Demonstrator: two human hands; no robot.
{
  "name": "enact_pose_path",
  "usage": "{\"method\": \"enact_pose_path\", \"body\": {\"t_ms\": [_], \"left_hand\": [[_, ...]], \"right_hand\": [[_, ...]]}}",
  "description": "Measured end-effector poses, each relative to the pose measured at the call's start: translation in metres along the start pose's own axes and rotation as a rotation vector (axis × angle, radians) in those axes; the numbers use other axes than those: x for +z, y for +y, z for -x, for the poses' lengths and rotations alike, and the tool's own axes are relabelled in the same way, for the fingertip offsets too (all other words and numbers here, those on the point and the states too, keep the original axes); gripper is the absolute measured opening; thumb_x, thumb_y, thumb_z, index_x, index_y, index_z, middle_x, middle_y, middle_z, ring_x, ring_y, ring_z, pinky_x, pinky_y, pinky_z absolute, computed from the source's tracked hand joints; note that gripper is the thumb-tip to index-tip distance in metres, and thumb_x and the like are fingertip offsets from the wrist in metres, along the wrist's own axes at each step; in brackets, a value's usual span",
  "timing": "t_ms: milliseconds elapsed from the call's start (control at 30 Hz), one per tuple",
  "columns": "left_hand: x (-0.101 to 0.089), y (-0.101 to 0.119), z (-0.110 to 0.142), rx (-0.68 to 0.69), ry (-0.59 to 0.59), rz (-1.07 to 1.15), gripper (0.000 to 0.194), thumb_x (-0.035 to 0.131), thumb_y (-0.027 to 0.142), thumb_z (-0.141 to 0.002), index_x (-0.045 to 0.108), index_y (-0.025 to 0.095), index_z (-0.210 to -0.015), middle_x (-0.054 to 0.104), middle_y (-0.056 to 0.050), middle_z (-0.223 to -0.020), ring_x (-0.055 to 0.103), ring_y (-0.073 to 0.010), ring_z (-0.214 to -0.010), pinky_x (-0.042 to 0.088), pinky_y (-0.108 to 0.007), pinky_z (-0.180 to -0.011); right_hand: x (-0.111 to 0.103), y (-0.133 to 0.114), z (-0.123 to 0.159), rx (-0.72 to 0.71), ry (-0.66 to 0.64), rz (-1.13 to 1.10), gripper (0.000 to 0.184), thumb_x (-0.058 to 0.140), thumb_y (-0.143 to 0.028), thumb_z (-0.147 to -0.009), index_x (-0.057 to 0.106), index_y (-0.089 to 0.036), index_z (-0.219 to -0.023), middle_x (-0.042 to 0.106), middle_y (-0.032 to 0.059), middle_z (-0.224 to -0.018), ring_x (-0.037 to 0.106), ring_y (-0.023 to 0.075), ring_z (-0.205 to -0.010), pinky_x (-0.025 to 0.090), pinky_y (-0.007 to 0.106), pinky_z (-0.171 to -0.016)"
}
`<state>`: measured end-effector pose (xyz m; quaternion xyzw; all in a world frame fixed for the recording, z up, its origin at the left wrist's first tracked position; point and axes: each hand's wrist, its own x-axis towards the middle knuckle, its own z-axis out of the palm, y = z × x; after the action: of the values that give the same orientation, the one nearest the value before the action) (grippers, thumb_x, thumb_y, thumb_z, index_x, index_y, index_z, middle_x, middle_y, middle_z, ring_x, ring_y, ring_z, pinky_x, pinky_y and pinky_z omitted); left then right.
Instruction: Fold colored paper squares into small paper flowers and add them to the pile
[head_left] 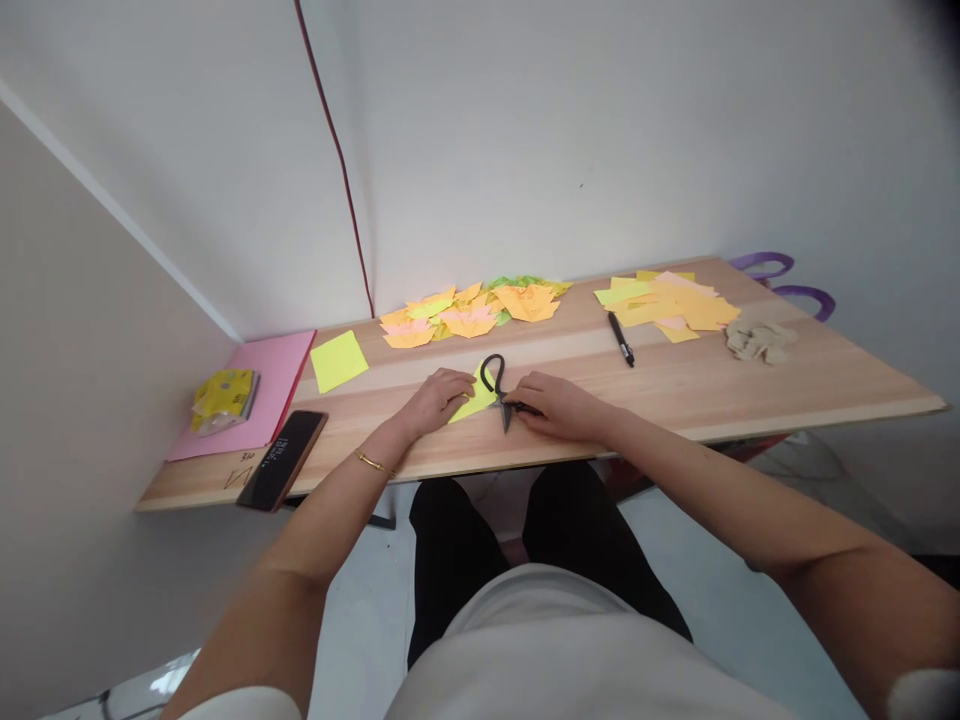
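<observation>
A folded piece of yellow sticky-note paper lies near the table's front edge. My left hand is at its left side, fingers curled and closed on the paper. Black-handled scissors lie across the paper's right part, one handle loop pointing to the wall and the dark blades toward me. My right hand is closed around the other handle, which its fingers partly cover. The blades look parted from that handle side, and their contact with the paper is hard to make out.
Along the wall lie cut orange, pink and green paper shapes. A yellow note, phone, pink folder and yellow packet are left. Rightward are a pen, loose notes and a crumpled beige thing.
</observation>
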<state>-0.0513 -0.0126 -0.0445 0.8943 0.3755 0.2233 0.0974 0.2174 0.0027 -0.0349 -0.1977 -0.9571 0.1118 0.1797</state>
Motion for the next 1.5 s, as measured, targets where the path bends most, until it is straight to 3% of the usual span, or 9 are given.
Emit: {"method": "enact_pose_path", "body": {"t_ms": [300,1500], "left_hand": [[-0.002,0.002,-0.002,-0.014,-0.012,0.012,0.026,0.038,0.029,-0.09,0.062,0.018,-0.093,0.063,-0.012,-0.112,0.054,-0.0198,-0.109,0.037,-0.041,-0.096],[-0.002,0.007,-0.005,-0.058,0.019,-0.035,0.019,0.044,0.022,-0.086,0.062,0.019,-0.089,0.058,-0.009,-0.104,0.051,-0.0198,-0.099,0.038,-0.037,-0.09]], "right_hand": [[0.004,0.001,0.009,-0.012,0.051,-0.037,0.033,0.048,-0.02,-0.082,0.06,-0.017,-0.112,0.062,0.0125,-0.098,0.054,0.023,-0.093,0.046,0.038,-0.082],[0.009,-0.018,-0.007,-0.06,0.061,-0.011,0.031,0.048,-0.02,-0.082,0.062,-0.014,-0.109,0.061,0.0124,-0.094,0.054,0.0219,-0.089,0.047,0.035,-0.078]]}}
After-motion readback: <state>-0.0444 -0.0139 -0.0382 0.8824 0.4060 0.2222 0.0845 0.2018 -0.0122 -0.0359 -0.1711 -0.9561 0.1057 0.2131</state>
